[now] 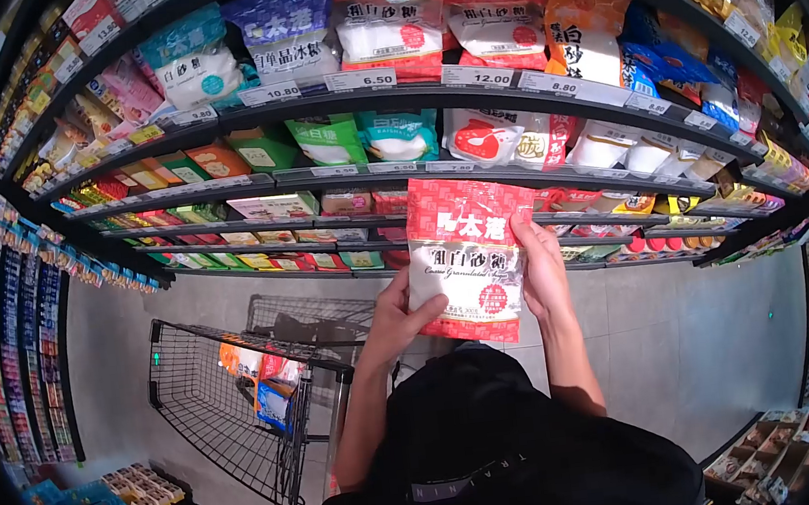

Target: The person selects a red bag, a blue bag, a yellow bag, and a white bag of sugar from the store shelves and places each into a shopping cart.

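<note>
In front of my chest I hold up a red and white bag of coarse granulated sugar [466,276], its printed front facing me. My left hand [403,314] grips the bag's lower left side, thumb lying across the front. On the right edge, higher up, my right hand [542,263] holds the same bag, with its fingers mostly hidden behind. Behind and above it, similar red bags of sugar [391,27] stand on the upper shelf, over a price tag reading 6.50.
A black wire shopping cart [218,400] stands to my left, with several colourful packages [270,380] inside. Curved in the wide view, stocked shelves [318,178] run across the front. More racks [14,333] line the left side. Boxed goods [761,457] sit at the lower right.
</note>
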Demonstrator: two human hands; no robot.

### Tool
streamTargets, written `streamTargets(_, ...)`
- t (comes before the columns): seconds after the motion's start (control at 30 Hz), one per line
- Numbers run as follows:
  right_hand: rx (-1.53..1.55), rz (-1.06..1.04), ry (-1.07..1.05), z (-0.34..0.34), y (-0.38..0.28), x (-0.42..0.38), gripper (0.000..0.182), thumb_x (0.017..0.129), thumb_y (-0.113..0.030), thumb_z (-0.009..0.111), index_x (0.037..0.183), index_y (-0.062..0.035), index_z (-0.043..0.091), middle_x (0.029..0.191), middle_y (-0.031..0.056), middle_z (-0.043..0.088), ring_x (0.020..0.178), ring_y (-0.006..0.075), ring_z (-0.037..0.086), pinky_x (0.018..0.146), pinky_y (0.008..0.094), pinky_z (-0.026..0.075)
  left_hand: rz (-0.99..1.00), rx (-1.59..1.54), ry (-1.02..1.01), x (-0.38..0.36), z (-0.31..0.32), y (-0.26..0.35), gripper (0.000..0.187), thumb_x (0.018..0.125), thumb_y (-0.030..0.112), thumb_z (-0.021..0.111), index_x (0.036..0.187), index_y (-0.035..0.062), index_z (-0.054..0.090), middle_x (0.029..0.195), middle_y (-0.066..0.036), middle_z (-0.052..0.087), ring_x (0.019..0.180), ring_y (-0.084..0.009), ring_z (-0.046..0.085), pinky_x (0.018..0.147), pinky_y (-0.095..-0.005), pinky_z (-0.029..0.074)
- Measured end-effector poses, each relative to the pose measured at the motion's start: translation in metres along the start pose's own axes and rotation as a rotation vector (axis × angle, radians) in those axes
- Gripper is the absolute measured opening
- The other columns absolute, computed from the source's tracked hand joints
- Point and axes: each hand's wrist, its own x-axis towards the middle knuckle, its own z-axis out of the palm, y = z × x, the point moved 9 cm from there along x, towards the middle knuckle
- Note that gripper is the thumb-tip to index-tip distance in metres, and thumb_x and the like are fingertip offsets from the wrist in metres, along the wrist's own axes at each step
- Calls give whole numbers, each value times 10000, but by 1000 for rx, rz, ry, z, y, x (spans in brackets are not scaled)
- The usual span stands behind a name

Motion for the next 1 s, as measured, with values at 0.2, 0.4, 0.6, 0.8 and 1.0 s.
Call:
streamTargets(0.2,-2,35,-16,6,10,1,292,1011,-180,474,1165,36,597,1139,106,666,992,139,635,890,274,482,-146,-104,82,-5,-9,-7,384,984,174,561,1322,23,463,1157,-60,625,1020,-86,588,857,-243,475)
streamTargets(0.4,-9,66,-37,9,31,6,287,1012,-196,486,1148,24,610,1112,92,673,975,130,633,882,276,480,-97,30,129,-6,-21,-2,361,1003,221,536,1304,29,482,1120,-36,617,990,-71,562,860,-240,462)
streamTargets(0.6,-22,122,-46,21,47,11,277,1011,-186,485,1165,14,599,1083,86,683,932,133,648,838,265,499,95,120,142,-11,-43,9,366,1002,225,539,1298,11,513,1119,-16,614,985,-64,555,863,-233,456)
streamTargets(0.8,-51,214,-172,51,65,28,260,1007,-196,490,1118,7,608,1073,92,684,907,140,656,841,281,503,-143,88,222,-32,-62,12,395,995,294,542,1291,33,545,1073,-8,627,985,-65,555,862,-233,450)
streamTargets(1.0,-264,276,-395,126,87,25,285,1002,-250,516,1131,-9,595,1077,75,666,950,141,641,852,285,494,101,66,454,-70,-98,16,382,1026,326,472,1244,30,577,1061,-13,627,968,-84,545,840,-260,461)
